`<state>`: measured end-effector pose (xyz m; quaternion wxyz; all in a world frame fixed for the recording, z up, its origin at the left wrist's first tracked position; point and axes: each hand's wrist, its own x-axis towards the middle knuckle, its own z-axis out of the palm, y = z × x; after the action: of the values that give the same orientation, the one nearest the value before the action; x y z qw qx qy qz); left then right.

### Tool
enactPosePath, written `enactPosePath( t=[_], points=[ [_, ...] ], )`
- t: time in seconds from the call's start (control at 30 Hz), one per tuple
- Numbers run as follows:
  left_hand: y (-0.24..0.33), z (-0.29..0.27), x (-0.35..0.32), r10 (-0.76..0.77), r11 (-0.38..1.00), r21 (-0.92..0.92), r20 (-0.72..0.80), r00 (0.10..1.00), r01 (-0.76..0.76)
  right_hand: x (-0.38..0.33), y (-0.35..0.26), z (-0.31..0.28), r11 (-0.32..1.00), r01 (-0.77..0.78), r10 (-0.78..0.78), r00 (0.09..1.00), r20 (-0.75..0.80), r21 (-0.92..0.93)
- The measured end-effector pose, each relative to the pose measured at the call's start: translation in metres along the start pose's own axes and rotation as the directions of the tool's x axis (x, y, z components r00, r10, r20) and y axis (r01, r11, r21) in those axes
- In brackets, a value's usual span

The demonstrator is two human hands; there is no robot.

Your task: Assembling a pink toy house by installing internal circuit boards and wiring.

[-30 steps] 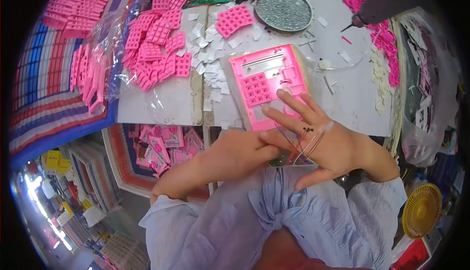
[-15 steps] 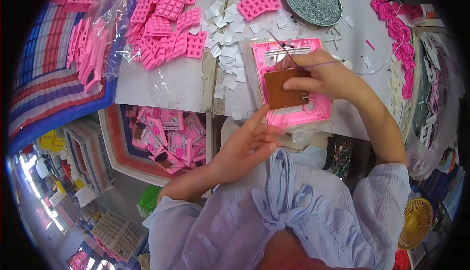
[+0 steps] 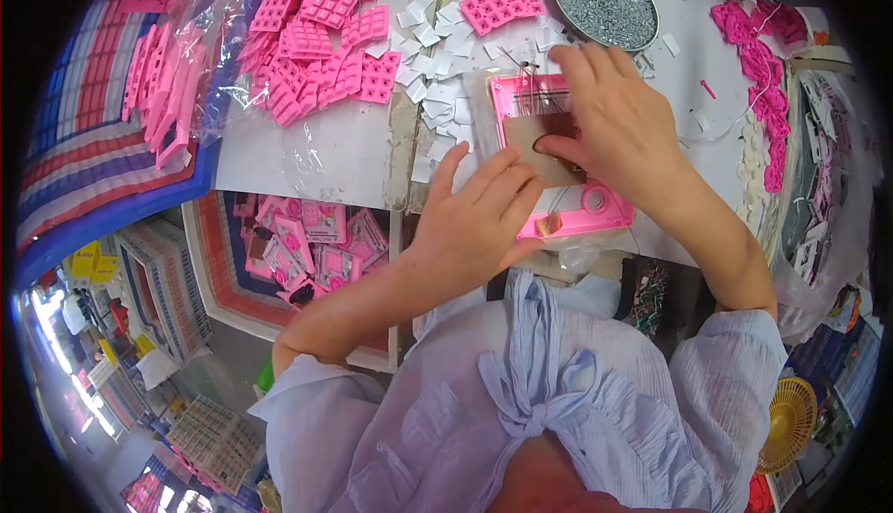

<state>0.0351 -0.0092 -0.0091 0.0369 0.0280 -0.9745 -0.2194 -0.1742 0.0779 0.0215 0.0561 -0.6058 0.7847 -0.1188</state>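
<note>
"What's shifted?"
"The left hand (image 3: 479,211) has come up over the left edge of the brown board (image 3: 562,171), fingers spread. The right hand (image 3: 621,113) has moved up and opened wide, thumb on the board."
"Where's the board?"
"Lying over the pink casing (image 3: 603,218), on the table (image 3: 307,164). The hands hide parts of both."
"Nearby?"
"Thin dark wires (image 3: 529,74) at the casing's top edge; beyond, a round dish of shiny metal screws (image 3: 605,1). Leftward, flat white paper bits (image 3: 448,99), then heaped pink keypads (image 3: 312,39), knobbly and rigid."
"Lower down?"
"A striped bin (image 3: 219,276) holding glossy pink pieces (image 3: 326,243)."
</note>
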Motion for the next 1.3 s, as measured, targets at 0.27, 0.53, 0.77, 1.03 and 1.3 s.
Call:
enactPosePath(
  t=[0.27,0.53,0.77,1.03,1.3],
  points=[
    [-0.002,0.001,0.006,0.031,0.998,0.051,0.031,0.999,-0.032,-0.063,-0.01,0.026,0.974,0.224,-0.224,0.974,-0.013,0.029],
    [-0.016,-0.045,0.052,0.201,0.979,-0.087,0.266,0.943,-0.184,-0.069,0.082,-0.048,0.933,0.298,-0.086,0.729,-0.679,0.202],
    [-0.067,-0.004,0.257,0.069,0.911,0.407,0.008,0.998,-0.067,-0.012,0.158,-0.094,0.263,0.394,0.582,0.663,-0.47,0.881],
    [-0.073,0.01,0.279,0.064,0.929,0.366,-0.039,0.997,-0.045,0.012,0.118,-0.069,0.284,0.339,0.347,0.836,-0.426,0.897],
    [-0.024,-0.019,0.161,0.197,0.901,-0.37,-0.12,0.973,-0.228,-0.016,0.073,-0.067,-0.025,0.412,0.25,0.885,-0.394,0.911]
  ],
)
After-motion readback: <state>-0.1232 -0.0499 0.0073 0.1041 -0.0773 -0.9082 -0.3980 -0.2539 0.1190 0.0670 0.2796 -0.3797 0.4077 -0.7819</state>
